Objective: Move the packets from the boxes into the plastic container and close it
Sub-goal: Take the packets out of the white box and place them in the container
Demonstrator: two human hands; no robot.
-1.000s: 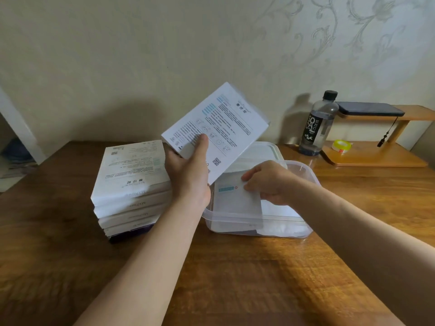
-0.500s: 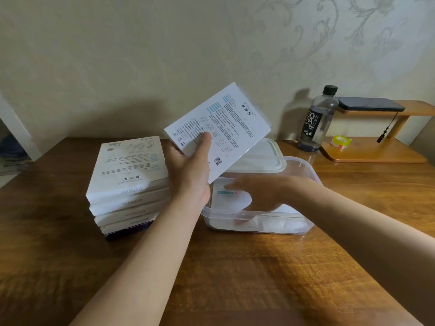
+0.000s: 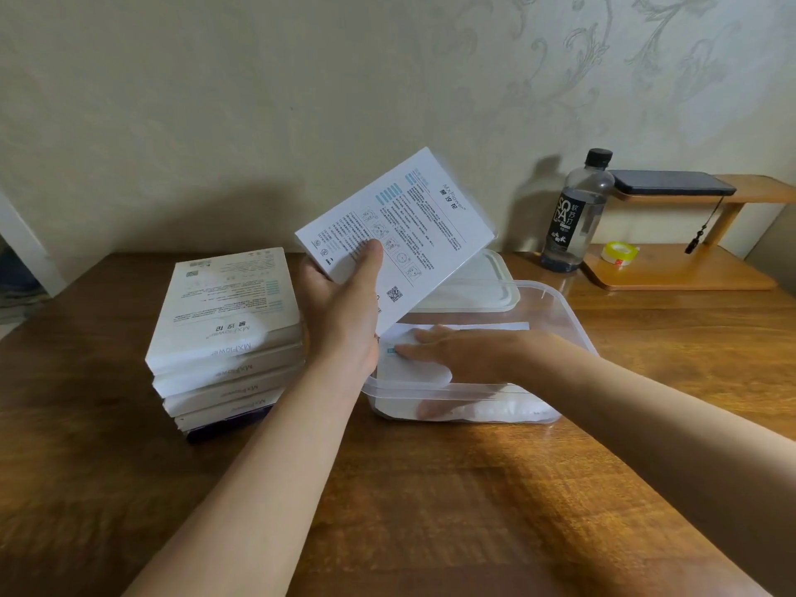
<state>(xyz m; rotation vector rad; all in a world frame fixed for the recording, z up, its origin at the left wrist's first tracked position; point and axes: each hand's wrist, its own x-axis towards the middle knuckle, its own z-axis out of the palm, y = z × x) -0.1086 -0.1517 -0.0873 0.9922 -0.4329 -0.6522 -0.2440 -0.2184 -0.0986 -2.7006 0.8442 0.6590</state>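
Observation:
My left hand (image 3: pixel 344 312) grips a white printed box (image 3: pixel 409 234) by its lower corner and holds it tilted above the clear plastic container (image 3: pixel 568 329). My right hand (image 3: pixel 456 355) lies inside the container with straight fingers pressing flat on white packets (image 3: pixel 413 372) that rest on its bottom. The container's white lid (image 3: pixel 478 290) lies on the table just behind it. A stack of several white boxes (image 3: pixel 224 333) stands to the left of the container, right beside my left wrist.
A wooden table (image 3: pixel 430 489) carries everything. At the back right stands a dark-labelled water bottle (image 3: pixel 575 213), beside a low wooden shelf (image 3: pixel 689 273) with a roll of tape (image 3: pixel 620 254) below and a black phone (image 3: pixel 672 183) on top. A wall rises behind.
My right hand has gone down from the container's rim into the container with the packets and now lies flat on them. My left hand keeps the box at about the same height.

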